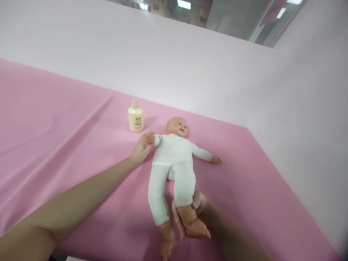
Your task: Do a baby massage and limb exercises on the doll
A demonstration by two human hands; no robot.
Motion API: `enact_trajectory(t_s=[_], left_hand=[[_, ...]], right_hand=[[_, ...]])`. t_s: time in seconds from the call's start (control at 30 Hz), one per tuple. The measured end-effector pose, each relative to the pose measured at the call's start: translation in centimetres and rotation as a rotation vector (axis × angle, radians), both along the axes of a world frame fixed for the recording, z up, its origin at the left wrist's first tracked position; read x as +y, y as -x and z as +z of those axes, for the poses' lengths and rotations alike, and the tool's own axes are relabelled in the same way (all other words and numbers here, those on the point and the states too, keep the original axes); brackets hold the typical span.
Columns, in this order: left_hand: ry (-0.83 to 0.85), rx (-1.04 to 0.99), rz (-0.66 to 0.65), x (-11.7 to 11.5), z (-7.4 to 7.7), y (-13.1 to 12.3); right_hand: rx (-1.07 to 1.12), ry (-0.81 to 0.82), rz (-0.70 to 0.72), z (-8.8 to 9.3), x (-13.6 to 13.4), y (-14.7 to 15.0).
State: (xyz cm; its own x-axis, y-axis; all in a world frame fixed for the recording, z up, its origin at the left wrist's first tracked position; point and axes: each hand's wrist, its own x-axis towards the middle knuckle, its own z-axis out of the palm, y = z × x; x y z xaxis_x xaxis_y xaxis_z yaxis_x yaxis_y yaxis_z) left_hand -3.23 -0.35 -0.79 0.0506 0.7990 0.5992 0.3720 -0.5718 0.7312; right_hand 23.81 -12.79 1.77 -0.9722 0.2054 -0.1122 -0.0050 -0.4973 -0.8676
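A baby doll in a white top and trousers lies face up on the pink sheet, its head away from me. My left hand holds the doll's forearm and hand on the left side; the doll's hand covers part of my fingers. Lower down, my right hand is wrapped round the doll's leg on the right, near the trouser cuff, with fingers passing beneath it. The doll's other arm stretches out to the right, untouched. Its other leg hangs toward the near edge.
A cream-coloured pump bottle with a dark printed label stands beyond my left hand. White walls rise behind and to the right of the table. A window is set high in the back wall. Creases run through the sheet at left.
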Motion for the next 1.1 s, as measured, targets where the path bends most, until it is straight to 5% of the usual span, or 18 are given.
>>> enact_trajectory(t_s=[0.07, 0.23, 0.53, 0.8, 1.1], left_hand=[[-0.071, 0.132, -0.058, -0.5, 0.4, -0.1], [-0.222, 0.438, -0.195, -1.4, 1.4, -0.4], [-0.235, 0.494, -0.201, -1.5, 1.6, -0.3], [-0.164, 0.375, -0.153, -1.3, 1.6, -0.3], [-0.056, 0.193, -0.029, -0.7, 1.6, -0.5]], right_hand=[[0.113, 0.126, 0.046, -1.1, 0.0, -0.3], [0.324, 0.220, -0.374, -1.8, 0.2, -0.3], [0.237, 0.255, -0.557, -0.9, 0.9, 0.0], [0.215, 0.227, -0.453, -0.4, -0.2, 0.2], [0.195, 0.165, -0.009, -1.9, 0.2, 0.0]])
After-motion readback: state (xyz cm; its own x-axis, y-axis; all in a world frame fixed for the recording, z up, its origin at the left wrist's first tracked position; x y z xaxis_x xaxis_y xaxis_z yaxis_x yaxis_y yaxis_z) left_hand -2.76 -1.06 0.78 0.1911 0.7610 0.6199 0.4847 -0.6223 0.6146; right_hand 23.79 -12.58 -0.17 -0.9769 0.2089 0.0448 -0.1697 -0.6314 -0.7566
